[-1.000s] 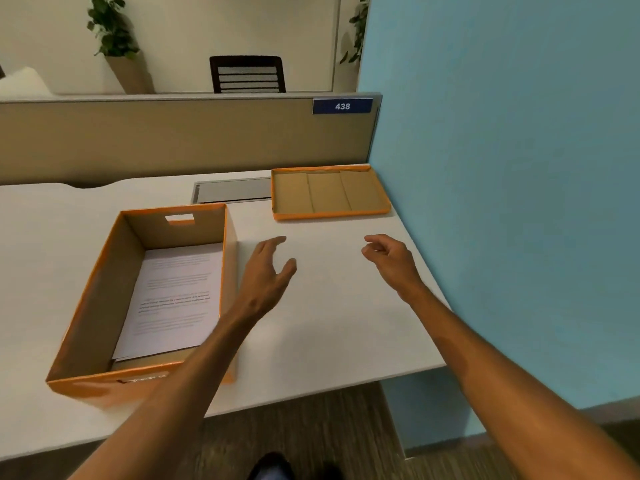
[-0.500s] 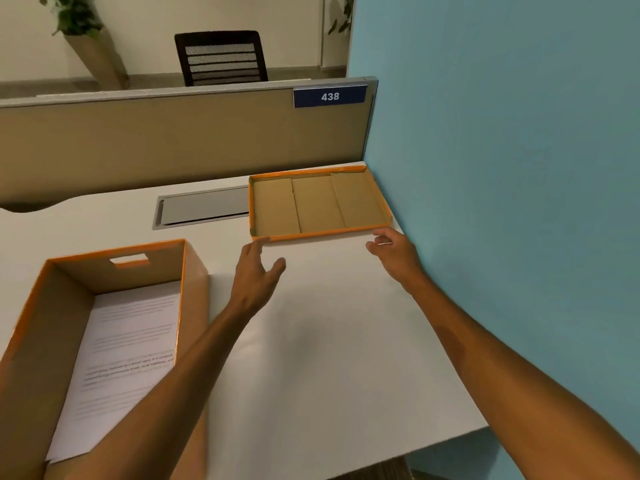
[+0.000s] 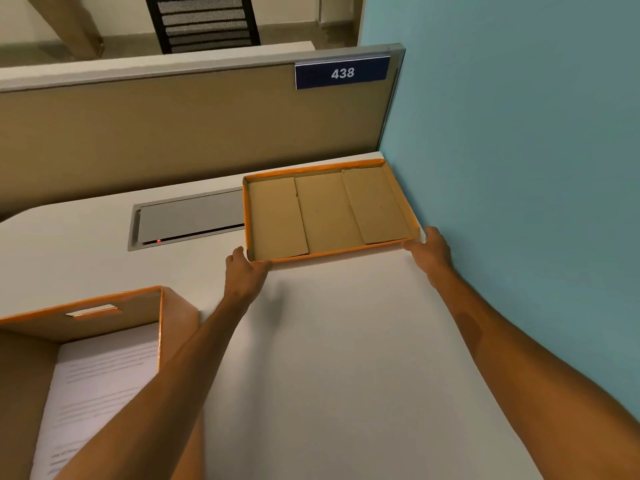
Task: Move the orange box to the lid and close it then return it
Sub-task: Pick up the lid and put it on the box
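Both hands out at the lid [image 3: 329, 209], which lies inside-up at the far right corner of the white desk [image 3: 346, 341], against the blue wall [image 3: 519, 168] and near the beige partition [image 3: 173, 133]. Left hand [image 3: 244, 275] at the lid's near left corner, fingers curled onto the orange rim. Right hand [image 3: 431, 251] at the near right corner, fingertips touching the rim; whether either grip is fully closed, cannot tell. Three brown cardboard flaps showing in the lid's bed. Orange box [image 3: 104, 341] open at the near left, well apart from the lid, partly cut by the frame edge and crossed by the left forearm. Printed paper [image 3: 100, 386] flat inside the box, a handle slot [image 3: 93, 310] in its far wall. Grey cable hatch [image 3: 187, 220] set in the desk just left of the lid. Blue sign [image 3: 342, 73] reading 438 on the partition.
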{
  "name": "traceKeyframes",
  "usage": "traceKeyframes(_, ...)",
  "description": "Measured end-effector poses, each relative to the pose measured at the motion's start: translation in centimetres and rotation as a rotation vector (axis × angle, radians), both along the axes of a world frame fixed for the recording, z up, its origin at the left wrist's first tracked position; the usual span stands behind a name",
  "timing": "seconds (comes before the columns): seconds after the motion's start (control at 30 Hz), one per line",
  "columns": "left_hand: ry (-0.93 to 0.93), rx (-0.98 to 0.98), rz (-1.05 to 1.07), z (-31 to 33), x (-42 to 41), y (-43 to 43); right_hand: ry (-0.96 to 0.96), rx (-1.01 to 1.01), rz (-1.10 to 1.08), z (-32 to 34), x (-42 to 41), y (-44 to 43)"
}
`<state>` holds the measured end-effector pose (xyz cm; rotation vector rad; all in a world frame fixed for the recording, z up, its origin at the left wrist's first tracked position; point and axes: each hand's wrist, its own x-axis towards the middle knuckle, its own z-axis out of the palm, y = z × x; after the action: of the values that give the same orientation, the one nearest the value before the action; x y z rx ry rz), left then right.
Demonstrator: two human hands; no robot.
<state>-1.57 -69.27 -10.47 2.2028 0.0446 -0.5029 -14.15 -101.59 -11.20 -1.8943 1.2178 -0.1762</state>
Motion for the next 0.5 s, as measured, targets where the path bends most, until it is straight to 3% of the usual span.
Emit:
traceKeyframes(0.27,0.085,-0.068,0.067,-1.2,2.1,-0.7,-0.084,0.099,-0.088,-1.0,2.0,-1.8)
traceKeyframes(0.5,0.095,-0.227,0.145,-0.9,2.3,-0.3,-0.271,0.342,-0.195,-1.0,2.5,-2.0)
